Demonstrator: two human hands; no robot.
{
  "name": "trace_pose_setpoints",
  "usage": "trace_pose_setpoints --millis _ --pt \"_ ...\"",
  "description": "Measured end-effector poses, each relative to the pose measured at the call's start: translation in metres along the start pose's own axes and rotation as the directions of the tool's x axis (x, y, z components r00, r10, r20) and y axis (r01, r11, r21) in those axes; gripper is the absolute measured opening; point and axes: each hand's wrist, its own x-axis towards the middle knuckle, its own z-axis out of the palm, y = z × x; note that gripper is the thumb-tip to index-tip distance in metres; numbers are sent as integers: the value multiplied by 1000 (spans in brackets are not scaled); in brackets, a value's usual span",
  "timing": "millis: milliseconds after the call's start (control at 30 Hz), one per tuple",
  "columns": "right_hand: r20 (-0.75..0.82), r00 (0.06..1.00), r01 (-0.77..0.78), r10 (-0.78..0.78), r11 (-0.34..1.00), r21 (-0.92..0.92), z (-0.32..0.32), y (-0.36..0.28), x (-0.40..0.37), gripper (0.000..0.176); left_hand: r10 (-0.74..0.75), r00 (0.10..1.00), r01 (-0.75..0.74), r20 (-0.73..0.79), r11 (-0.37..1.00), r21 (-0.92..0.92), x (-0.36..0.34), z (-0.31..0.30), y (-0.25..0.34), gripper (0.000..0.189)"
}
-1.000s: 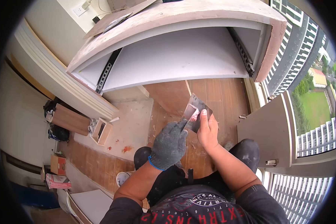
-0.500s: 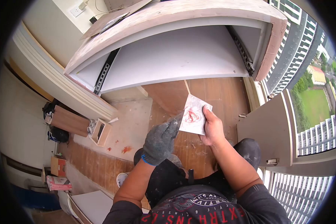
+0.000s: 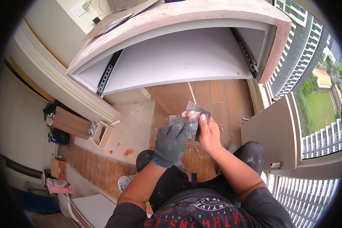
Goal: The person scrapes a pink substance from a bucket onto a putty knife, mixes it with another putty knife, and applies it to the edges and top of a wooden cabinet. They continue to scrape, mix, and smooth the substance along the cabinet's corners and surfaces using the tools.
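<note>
My left hand (image 3: 171, 143), in a grey knit glove with a blue cuff, grips a putty knife (image 3: 177, 120). Its blade lies against a small metal plate (image 3: 198, 110). My bare right hand (image 3: 209, 135) holds that plate from below, thumb on its lower edge. A lump of pink putty (image 3: 191, 113) sits where blade and plate meet. Both hands are close together in front of my chest, below a curved white board structure (image 3: 178, 57) whose edges are smeared with pinkish filler.
Far below are a brown wood floor (image 3: 224, 98) and a dusty pale sheet (image 3: 133, 125) with red spots. A small wooden box (image 3: 102, 133), a white bucket (image 3: 124, 182) and a cardboard box (image 3: 58, 168) stand at the left. A window frame (image 3: 271, 133) is at the right.
The plate has tilted from showing its pale smeared face to a darker, flatter angle. The putty knife has moved up across it, gathering the pink putty near the top edge.
</note>
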Motion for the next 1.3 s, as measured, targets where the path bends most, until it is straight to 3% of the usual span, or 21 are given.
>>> trace_pose_setpoints --millis 67,100,133,167,200,267,300,400,433,533,667,767,800,867,900,1000,1100,1133,1233,1300 --pt "72 997 -7 20 985 -174 7 -9 -7 50 -38 999 39 -35 998 55 7 -4 -20 52" --pt "100 993 -31 57 969 -245 9 -4 -12 50 -189 979 162 -71 945 -285 18 -12 -25 51" --pt "120 988 -53 95 948 -315 10 -6 -13 51 -336 940 241 -52 767 -595 33 -24 -27 50" --pt "91 975 -176 205 950 -258 3 -12 -8 48 -431 902 293 -5 621 -727 34 -31 -33 49" --pt "79 943 -317 323 946 -72 -3 -14 0 46 -521 852 316 42 451 -835 34 -38 -39 48" --pt "135 835 -547 533 782 298 -13 -15 14 43 -641 763 398 79 370 -840 16 -44 -57 46" --pt "174 806 -576 566 678 456 -14 -4 16 39 -643 753 362 139 228 -904 11 -35 -57 43" --pt "378 736 -673 562 539 507 -6 13 9 37 -589 711 470 384 -9 -883 -4 -3 -59 46" --pt "408 733 -676 545 515 526 -6 14 8 38 -590 656 650 470 125 -750 -8 2 -56 40" --pt "477 729 -680 490 444 584 -13 16 3 40 -571 538 767 620 26 -641 -8 2 -53 35" --pt "416 742 -655 525 438 616 -8 7 3 39 -558 617 742 555 177 -647 -18 -6 -63 31" --pt "360 815 -531 453 337 778 -12 5 10 39 -588 642 763 492 556 -329 -16 -20 -77 31" --pt "311 846 -489 433 401 774 -14 4 15 37 -662 659 735 357 467 -492 -15 -18 -69 31" --pt "55 861 -403 505 613 680 -6 10 17 35 -804 585 562 107 307 -768 -19 -7 -41 32" --pt "1 857 -387 515 642 662 -1 16 14 34 -695 717 506 -61 578 -641 -25 0 -38 34" --pt "-109 856 -346 506 717 605 2 25 11 33 -426 905 367 0 780 -506 -20 -6 -5 34" --pt "-112 872 -314 476 721 618 -6 13 11 34 -181 976 209 119 928 -309 -34 6 -21 32" --pt "-165 886 -287 433 792 538 -8 12 11 33 -94 981 135 172 960 -247 -35 7 -25 31" --pt "-294 916 -213 272 953 216 -4 10 6 36 -273 962 273 22 947 -170 -17 -13 -14 29" --pt "-296 930 -236 217 971 -31 3 1 -2 37 -246 969 243 -7 959 -144 -4 -13 -6 29"
